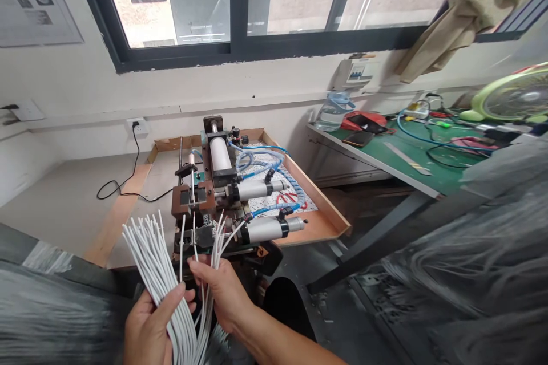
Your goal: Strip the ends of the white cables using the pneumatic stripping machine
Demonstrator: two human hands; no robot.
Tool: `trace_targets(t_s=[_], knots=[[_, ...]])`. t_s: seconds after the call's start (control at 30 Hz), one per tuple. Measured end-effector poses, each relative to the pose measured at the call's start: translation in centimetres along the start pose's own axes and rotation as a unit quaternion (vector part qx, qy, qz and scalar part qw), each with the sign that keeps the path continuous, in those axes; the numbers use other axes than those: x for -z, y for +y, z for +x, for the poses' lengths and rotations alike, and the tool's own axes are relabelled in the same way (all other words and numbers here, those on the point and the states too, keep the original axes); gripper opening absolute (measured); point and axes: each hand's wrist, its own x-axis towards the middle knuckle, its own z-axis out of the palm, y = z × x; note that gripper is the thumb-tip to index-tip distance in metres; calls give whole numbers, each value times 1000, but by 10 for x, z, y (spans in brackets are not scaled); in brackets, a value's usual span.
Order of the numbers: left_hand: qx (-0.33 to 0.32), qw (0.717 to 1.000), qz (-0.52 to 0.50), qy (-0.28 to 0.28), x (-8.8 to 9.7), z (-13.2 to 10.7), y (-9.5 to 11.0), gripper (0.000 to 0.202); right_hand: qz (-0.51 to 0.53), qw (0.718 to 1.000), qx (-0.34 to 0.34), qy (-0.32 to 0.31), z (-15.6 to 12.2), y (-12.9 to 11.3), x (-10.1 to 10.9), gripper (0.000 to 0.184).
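A thick bundle of white cables fans upward out of my left hand, whose fingers are wrapped around it. One cable stands apart from the bundle near my left thumb. My right hand pinches a single cable between thumb and fingers, its end reaching into the pneumatic machine. Several more cables run through the same hand and stick up beside the thumb. The machine has silver air cylinders on its right and a larger upright cylinder behind.
A wooden-edged tray surrounds the machine, with blue air hoses inside. At right, a green-topped table carries a water jug, a phone and a fan. Cable heaps hang at lower right.
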Motion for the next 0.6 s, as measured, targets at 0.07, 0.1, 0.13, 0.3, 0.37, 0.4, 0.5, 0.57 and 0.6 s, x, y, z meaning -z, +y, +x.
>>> trace_targets(t_s=[0.07,0.1,0.13,0.3,0.37,0.4,0.5,0.57,0.6], knots=[[-1,1000,-8,-25,0,0,0,27,-10,998,-26,-54,0,1,-1,22],[0,999,-13,-38,0,0,0,28,-18,998,-26,-63,0,2,-1,23],[0,999,-18,-46,0,0,0,28,-24,998,-16,-55,0,3,-2,24],[4,999,-29,-39,5,4,0,23,-28,997,69,-2,-5,8,1,27],[6,999,-36,-38,7,6,-1,22,-41,995,89,4,-5,10,4,26],[10,999,-38,-34,8,7,-1,22,-45,994,97,10,-4,11,5,26],[20,999,-36,-29,7,8,-1,25,-45,992,113,26,1,11,8,25],[17,999,-31,-28,5,7,0,26,-29,993,107,33,5,11,8,22],[13,999,-28,-25,4,7,1,27,-17,994,98,38,7,10,7,19]])
